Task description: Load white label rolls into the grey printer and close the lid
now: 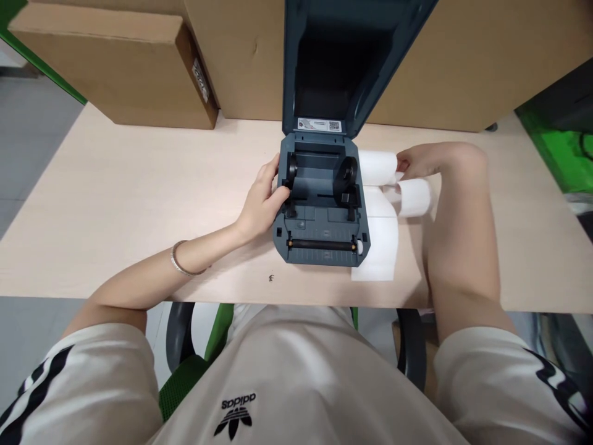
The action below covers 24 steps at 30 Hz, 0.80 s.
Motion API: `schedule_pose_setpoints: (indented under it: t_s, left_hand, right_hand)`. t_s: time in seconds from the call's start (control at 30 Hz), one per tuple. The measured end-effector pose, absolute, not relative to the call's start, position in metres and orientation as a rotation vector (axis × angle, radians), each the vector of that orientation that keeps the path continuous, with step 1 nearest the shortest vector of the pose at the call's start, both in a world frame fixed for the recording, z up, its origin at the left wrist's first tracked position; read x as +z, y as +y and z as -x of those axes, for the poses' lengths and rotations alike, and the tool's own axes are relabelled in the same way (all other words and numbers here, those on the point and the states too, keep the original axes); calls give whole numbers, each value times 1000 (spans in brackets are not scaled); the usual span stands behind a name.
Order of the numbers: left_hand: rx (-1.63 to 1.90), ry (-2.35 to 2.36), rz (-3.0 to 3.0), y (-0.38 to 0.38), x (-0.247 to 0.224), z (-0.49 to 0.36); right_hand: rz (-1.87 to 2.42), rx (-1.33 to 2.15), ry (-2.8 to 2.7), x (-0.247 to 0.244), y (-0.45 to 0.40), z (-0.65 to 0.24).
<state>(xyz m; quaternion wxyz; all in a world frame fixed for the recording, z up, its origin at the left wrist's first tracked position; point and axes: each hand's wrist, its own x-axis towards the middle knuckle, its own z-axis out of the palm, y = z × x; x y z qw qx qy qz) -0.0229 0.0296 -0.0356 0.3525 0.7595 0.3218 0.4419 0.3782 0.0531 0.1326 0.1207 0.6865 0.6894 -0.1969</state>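
A dark blue-grey label printer (315, 216) stands on the table with its lid (293, 80) raised, showing the inner bay and a black roller (322, 245) near the front. My left hand (259, 207) grips the printer's left side, thumb over the rim. Against its right side lies a white label roll (377, 167). My right hand (424, 159) has its curled fingers at that roll's right end; the fingertips are partly hidden. A loose white label strip (377, 247) runs toward the table's front, and a curled piece of white paper (414, 198) sits below my right hand.
Cardboard boxes (102, 68) stand along the back of the pale wooden table (115, 216). A tiny dark scrap (271, 278) lies near the front edge. Chair armrests (180, 337) show below the table edge. Dark equipment is at the far right.
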Motion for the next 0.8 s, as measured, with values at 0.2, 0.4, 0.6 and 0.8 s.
schedule_pose_setpoints:
  t_s: [0.2, 0.4, 0.6, 0.8]
  left_hand:
    - [1129, 834, -1948, 28, -32, 22]
    - [1131, 825, -1979, 26, -26, 20]
    - [1138, 810, -2013, 24, -23, 17]
    - [1137, 831, -2000, 25, -23, 17]
  right_hand:
    - [-2192, -428, 1731, 161, 39, -375]
    - [-2015, -440, 2047, 156, 36, -349]
    - [-1772, -355, 2215, 119, 52, -327]
    - [-1747, -361, 2373, 140, 45, -348]
